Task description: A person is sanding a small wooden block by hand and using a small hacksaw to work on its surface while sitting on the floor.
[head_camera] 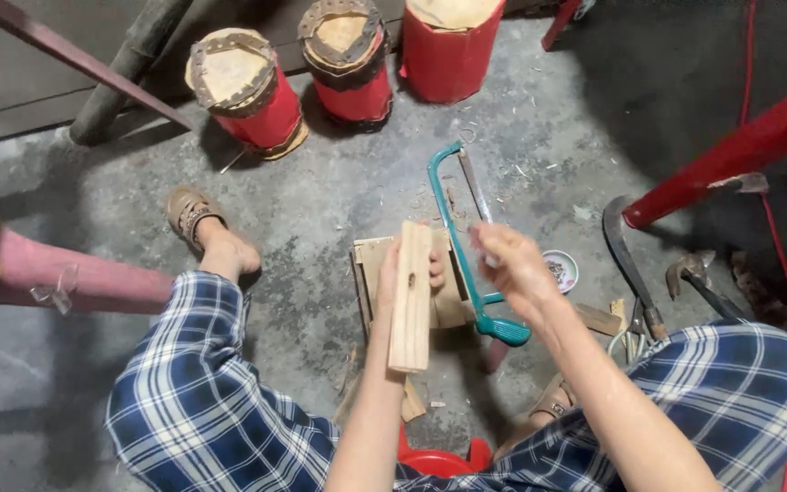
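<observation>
My left hand (393, 273) grips a pale wooden block (411, 296) held upright, with a small dark hole in its face. My right hand (512, 266) is raised just to the right of the block, blurred, fingers curled on something small that I cannot make out. A teal-framed hacksaw (466, 255) lies on the floor under and between my hands, its handle (503, 330) towards me. Below the block sits a low wooden stand (371, 260).
Three red drums (248, 87) with hide tops stand at the back. A small dish (561, 269), a curved blade (628, 264), a hammer (692, 273) and wood scraps (599, 319) lie at the right. A red pole (730, 155) slants across the right. My plaid-trousered knees frame the spot.
</observation>
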